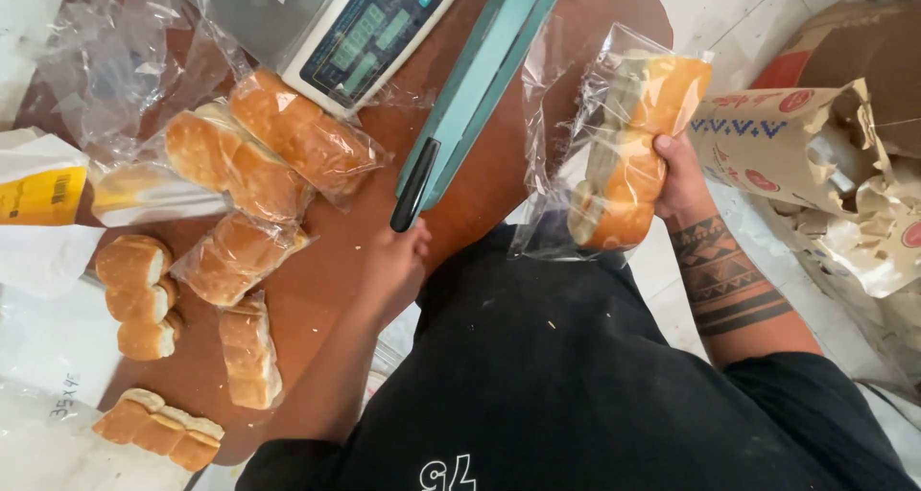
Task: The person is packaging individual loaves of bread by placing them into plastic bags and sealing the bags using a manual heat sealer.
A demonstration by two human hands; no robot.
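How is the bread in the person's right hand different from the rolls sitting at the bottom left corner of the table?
The bagged bread is wrapped in a clear plastic bag; the bare rolls have no wrapping. The bagged bread is held up off the table by the right hand, standing nearly upright, while the bare rolls lie flat on the brown table. Both are rows of joined, golden-crusted buns.

Black short-sleeved shirt with white print, banded geometric tattoo on right forearm (724,280)
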